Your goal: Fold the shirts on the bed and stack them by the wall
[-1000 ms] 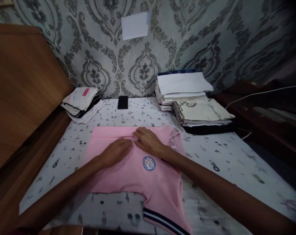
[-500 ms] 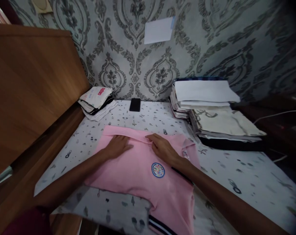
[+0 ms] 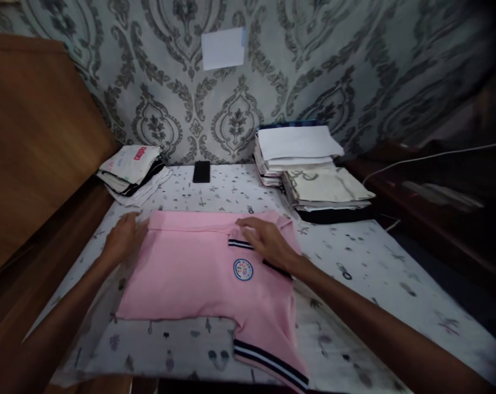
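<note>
A pink polo shirt (image 3: 182,273) with a round blue-rimmed badge lies on the patterned white sheet, its far side folded over in a strip. One sleeve, with black and white stripes, points toward me; another striped cuff shows near the collar. My left hand (image 3: 122,238) is just beyond the shirt's left edge, over the sheet, fingers apart and holding nothing. On the folded part near the collar rests my right hand (image 3: 268,241), its fingers bent at the striped cuff; whether they pinch the cloth is unclear.
A stack of folded cloth (image 3: 128,167) lies at the back left beside a wooden panel (image 3: 38,137). A black phone (image 3: 201,172) is near the wall. Taller folded stacks (image 3: 299,143) stand at the back right. A white cable (image 3: 437,153) runs at the right.
My left hand has moved left off the shirt's fold. A striped cuff now shows by my right hand, which stays near the collar. The view has shifted to the right.
</note>
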Tool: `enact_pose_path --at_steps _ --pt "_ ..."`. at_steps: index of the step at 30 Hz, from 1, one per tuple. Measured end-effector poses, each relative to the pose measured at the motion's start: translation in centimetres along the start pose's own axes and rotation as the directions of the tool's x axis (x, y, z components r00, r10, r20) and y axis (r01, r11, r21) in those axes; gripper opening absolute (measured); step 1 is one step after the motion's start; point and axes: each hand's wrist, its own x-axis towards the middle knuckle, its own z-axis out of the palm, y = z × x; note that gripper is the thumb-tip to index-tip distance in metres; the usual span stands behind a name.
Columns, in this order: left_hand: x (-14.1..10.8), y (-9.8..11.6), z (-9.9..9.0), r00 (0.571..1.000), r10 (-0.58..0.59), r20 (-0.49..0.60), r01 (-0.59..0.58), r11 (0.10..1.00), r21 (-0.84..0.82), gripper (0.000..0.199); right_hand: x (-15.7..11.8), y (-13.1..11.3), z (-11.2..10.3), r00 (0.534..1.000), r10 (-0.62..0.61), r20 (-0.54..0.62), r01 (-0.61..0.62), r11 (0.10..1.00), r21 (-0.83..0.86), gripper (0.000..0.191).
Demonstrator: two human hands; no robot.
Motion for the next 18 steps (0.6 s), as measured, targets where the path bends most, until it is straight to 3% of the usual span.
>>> enact_pose_path --at_steps 2,4,7,10,15,18 --pt "1.3 0.9 0.2 0.995 0.061 -0.084 -0.068 0.995 -0.077 0.065 1.3 1.7 -1.2 0.991 0.12 -0.057 -0.124 0.99 -0.071 0.033" --pt "2.4 2.2 1.3 0.98 0.178 -0.085 -0.188 0.973 -0.131 0.065 2.1 3.7 -1.8 0.982 0.184 -0.053 -0.191 0.961 -0.203 0.034" --pt "3.0 3.8 3.8 0.957 0.285 0.054 -0.279 0.955 -0.099 0.068 1.8 6.4 -1.4 0.98 0.19 0.057 -0.155 0.912 -0.381 0.034" --pt "3.1 4.3 5.5 0.95 0.273 0.152 -0.278 0.961 0.013 0.072 0.8 7.8 -0.5 0.97 0.215 0.111 -0.138 0.87 -0.473 0.044" --pt "2.5 3.8 4.9 0.944 0.297 0.147 -0.303 0.953 0.025 0.072 -0.9 6.9 -1.1 0.981 0.188 0.052 -0.149 0.895 -0.42 0.045" --pt "-0.3 2.8 3.2 0.919 0.379 0.108 -0.376 0.925 -0.049 0.073 -4.5 5.1 -2.7 0.996 0.084 -0.042 -0.093 0.934 -0.344 0.039"
